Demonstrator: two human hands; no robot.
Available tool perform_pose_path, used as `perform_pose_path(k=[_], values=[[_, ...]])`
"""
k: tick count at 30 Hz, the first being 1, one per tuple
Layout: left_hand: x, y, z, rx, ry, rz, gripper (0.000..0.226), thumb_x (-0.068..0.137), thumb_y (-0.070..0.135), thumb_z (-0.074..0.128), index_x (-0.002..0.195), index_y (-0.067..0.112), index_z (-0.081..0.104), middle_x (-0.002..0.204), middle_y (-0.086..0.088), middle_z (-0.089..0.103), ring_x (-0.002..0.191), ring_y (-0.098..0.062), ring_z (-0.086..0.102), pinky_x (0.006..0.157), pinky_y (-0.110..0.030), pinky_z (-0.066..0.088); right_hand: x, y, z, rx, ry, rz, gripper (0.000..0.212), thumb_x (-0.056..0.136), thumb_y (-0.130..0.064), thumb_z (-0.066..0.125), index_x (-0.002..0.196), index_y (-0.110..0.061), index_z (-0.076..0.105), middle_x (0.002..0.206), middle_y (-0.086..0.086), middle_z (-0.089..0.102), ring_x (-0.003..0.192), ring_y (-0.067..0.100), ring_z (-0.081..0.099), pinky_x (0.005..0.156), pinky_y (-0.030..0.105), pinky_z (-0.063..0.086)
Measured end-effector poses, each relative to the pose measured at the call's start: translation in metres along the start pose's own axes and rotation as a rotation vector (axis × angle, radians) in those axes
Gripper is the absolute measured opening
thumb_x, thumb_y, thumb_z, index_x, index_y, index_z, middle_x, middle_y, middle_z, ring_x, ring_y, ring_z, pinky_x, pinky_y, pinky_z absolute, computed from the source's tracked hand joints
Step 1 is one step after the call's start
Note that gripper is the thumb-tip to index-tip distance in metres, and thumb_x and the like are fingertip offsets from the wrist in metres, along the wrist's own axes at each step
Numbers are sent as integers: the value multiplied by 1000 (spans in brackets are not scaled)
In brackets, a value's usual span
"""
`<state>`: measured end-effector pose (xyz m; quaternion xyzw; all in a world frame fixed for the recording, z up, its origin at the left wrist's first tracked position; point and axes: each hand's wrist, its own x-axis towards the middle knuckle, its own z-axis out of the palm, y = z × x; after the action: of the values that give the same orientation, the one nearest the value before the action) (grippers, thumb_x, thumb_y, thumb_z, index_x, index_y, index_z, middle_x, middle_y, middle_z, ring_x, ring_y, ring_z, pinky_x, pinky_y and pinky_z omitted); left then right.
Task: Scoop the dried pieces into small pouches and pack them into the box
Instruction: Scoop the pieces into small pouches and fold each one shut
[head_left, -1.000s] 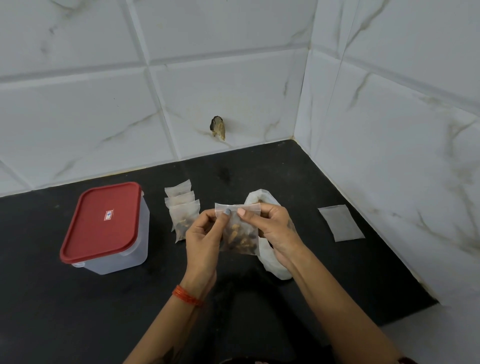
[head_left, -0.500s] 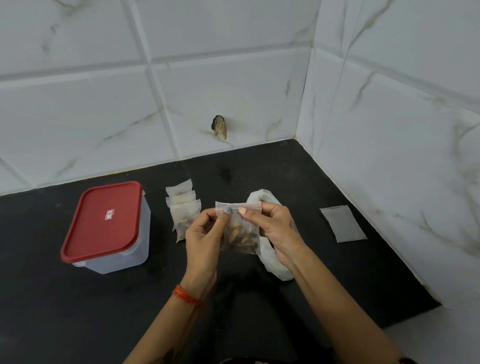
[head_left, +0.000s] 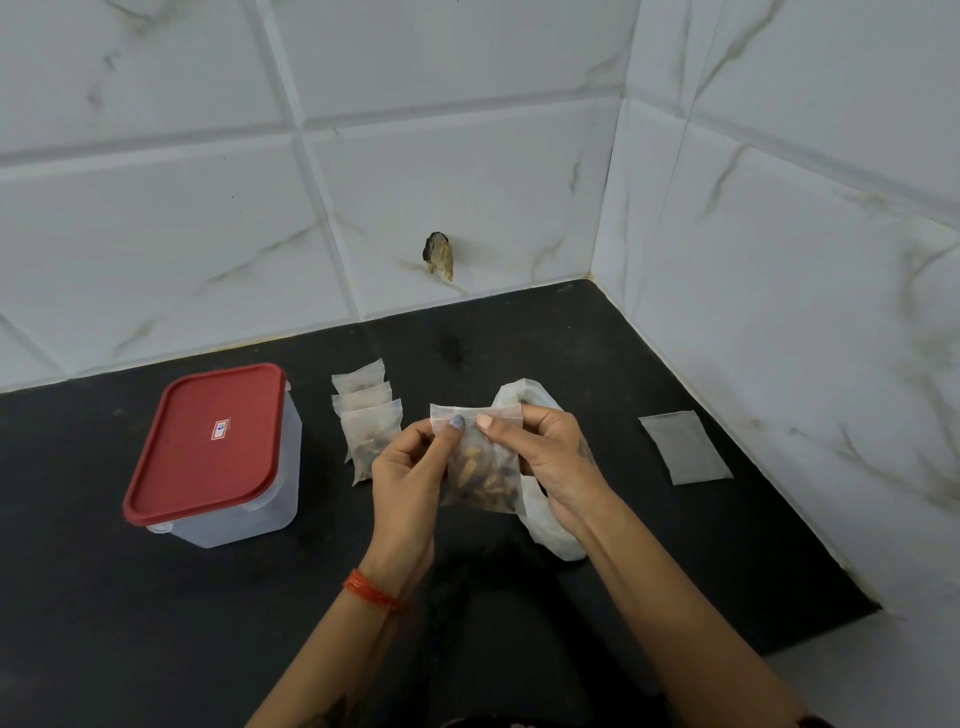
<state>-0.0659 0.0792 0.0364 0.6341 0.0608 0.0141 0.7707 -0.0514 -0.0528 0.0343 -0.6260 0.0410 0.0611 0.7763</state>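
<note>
Little has moved, both thumbs slightly closer along the pouch (head_left: 480, 462) top, left hand (head_left: 410, 478) and right hand (head_left: 553, 462) pinching it, box (head_left: 218, 457) lidded, 3 filled pouches (head_left: 370, 421) beside it

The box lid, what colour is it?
Red, on the box lid, with a small label in its middle; head view.

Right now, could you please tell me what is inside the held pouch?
Brown and dark dried pieces fill the lower part of the pouch. Both hands, left and right, pinch its top edge and cover its sides.
</note>
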Motion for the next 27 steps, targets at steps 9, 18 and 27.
perform_pose_path(k=[9, 18, 27], values=[[-2, 3, 2, -31, 31, -26, 12, 87, 14, 61, 80, 9, 69, 83, -9, 69, 85, -27, 64, 80, -47, 53, -2, -2, 4, 49, 24, 28, 13, 84, -13, 68, 90, -2, 71, 76, 8, 73, 75, 20, 72, 66, 30, 59], [-2, 0, 1, 11, 45, 3, 11, 87, 15, 62, 78, 10, 67, 79, -6, 66, 80, -20, 63, 72, -36, 51, 1, 1, 4, -77, 8, 52, 24, 76, -29, 76, 91, -11, 71, 86, 4, 73, 89, 17, 70, 80, 33, 56], [-3, -1, 1, -46, 67, -72, 28, 91, 15, 56, 69, 17, 72, 85, -15, 66, 86, -31, 62, 81, -48, 51, -1, -3, 4, -37, 12, 86, 8, 79, -18, 73, 80, -10, 72, 74, 4, 71, 77, 16, 69, 67, 24, 54]])
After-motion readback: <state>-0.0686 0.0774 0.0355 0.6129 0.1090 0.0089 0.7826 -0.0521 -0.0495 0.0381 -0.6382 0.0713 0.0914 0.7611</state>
